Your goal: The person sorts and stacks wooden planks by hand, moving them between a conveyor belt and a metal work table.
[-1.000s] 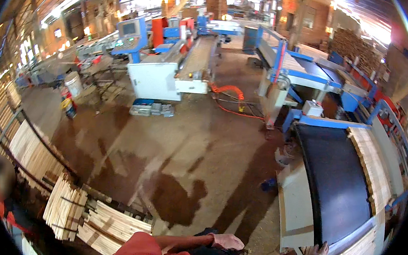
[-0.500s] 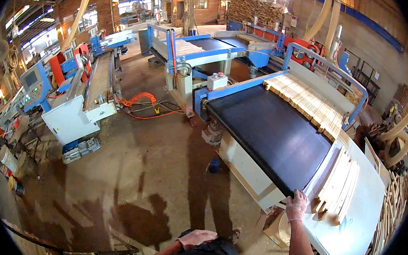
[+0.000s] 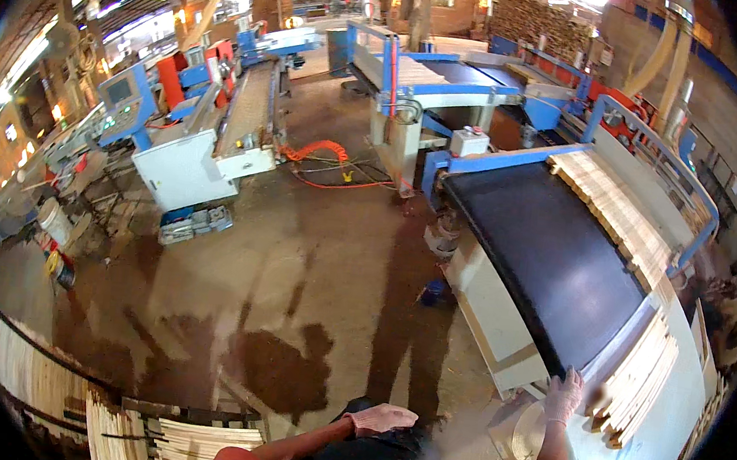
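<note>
At one black belt, one gloved right hand rests.

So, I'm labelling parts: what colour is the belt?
The belt is black, clearest in the head view.

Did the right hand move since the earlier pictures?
No, the right hand is still at the black conveyor belt's near corner; only the camera's view has shifted.
</note>
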`<state>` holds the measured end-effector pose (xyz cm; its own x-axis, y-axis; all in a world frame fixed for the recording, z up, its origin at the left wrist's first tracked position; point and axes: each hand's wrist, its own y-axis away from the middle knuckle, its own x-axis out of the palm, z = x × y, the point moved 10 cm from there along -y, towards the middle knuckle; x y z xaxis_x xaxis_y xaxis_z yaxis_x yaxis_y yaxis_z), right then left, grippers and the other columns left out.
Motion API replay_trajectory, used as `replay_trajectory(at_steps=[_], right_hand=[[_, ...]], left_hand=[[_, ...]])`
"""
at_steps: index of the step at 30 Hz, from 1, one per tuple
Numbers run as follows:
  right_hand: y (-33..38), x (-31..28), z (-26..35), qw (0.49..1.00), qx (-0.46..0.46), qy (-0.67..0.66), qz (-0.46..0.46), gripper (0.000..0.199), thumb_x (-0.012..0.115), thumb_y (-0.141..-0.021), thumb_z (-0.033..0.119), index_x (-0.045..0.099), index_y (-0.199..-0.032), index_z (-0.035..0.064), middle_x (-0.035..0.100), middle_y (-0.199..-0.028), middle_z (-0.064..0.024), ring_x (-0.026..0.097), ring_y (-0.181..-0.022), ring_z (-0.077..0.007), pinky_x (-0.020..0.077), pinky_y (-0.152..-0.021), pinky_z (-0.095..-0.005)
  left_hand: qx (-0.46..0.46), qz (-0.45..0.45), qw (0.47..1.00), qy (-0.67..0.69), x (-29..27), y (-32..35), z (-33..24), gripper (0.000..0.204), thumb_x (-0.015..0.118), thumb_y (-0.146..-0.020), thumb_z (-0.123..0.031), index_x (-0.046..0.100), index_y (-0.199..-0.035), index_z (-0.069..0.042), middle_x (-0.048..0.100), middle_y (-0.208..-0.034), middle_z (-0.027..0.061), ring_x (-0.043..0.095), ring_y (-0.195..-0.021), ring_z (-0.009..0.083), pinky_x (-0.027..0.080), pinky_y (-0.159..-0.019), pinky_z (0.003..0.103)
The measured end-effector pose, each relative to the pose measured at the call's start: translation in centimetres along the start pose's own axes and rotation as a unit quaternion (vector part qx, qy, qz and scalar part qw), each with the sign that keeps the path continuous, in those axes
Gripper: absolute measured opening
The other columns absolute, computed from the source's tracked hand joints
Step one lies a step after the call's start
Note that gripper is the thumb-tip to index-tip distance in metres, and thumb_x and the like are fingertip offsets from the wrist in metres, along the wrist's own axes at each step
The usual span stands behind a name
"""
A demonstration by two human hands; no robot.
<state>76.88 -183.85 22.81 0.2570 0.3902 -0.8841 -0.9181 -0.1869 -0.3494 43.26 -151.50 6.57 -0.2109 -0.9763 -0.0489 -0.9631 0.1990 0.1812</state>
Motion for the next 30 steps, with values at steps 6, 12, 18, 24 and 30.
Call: replay_trajectory(at_steps=[6,12,18,24,30], right_hand=[[0.0,0.9,-0.6,1.000,0.004,0.006,0.010,0.052,0.071,-0.094,0.020,0.065,-0.139,-0.0039,0.067,-0.140,-0.0220,0.054,-0.141,-0.0414,0.0418,-0.121,-0.0500],[0.0,0.8,-0.4,1.000,0.003,0.003,-0.001,0.052,0.073,-0.094,0.017,0.064,-0.141,-0.0038,0.068,-0.140,-0.0219,0.056,-0.140,-0.0403,0.0422,-0.121,-0.0488],[0.0,1.3,-0.9,1.000,-0.009,0.026,0.004,0.053,0.074,-0.094,0.018,0.064,-0.141,-0.0044,0.067,-0.141,-0.0225,0.057,-0.139,-0.0395,0.0423,-0.121,-0.0481],[-0.1,1.2,-1.7,1.000,0.003,0.006,0.002,0.054,0.075,-0.094,0.020,0.065,-0.141,-0.0040,0.067,-0.141,-0.0213,0.057,-0.139,-0.0396,0.0423,-0.120,-0.0480],[-0.1,1.5,-1.2,1.000,0.006,-0.002,0.008,0.054,0.073,-0.094,0.019,0.064,-0.142,-0.0043,0.067,-0.141,-0.0220,0.055,-0.141,-0.0396,0.0414,-0.121,-0.0483]], left_hand=[[0.020,0.011,0.998,-0.055,-0.4,0.1,-1.9,0.040,0.057,-0.113,-0.020,0.064,-0.147,0.002,0.068,-0.148,0.0115,0.064,-0.136,0.0236,0.050,-0.117,0.036],[-0.019,0.007,0.995,0.100,0.1,-0.5,1.4,0.042,0.058,-0.113,-0.019,0.061,-0.149,0.003,0.067,-0.149,0.0133,0.063,-0.137,0.0239,0.050,-0.116,0.034],[0.046,0.001,0.996,-0.073,-0.1,0.2,-1.5,0.042,0.048,-0.112,-0.025,0.064,-0.142,-0.001,0.068,-0.145,0.0164,0.064,-0.133,0.0348,0.051,-0.113,0.041],[0.052,0.019,0.990,-0.133,-0.2,0.5,-4.3,0.040,0.052,-0.112,-0.021,0.063,-0.145,-0.001,0.069,-0.144,0.0148,0.065,-0.133,0.0292,0.053,-0.112,0.039],[0.000,0.003,0.999,-0.035,-0.5,0.4,-1.5,0.040,0.057,-0.113,-0.018,0.062,-0.149,-0.001,0.069,-0.145,0.0111,0.064,-0.136,0.0195,0.052,-0.114,0.033]])
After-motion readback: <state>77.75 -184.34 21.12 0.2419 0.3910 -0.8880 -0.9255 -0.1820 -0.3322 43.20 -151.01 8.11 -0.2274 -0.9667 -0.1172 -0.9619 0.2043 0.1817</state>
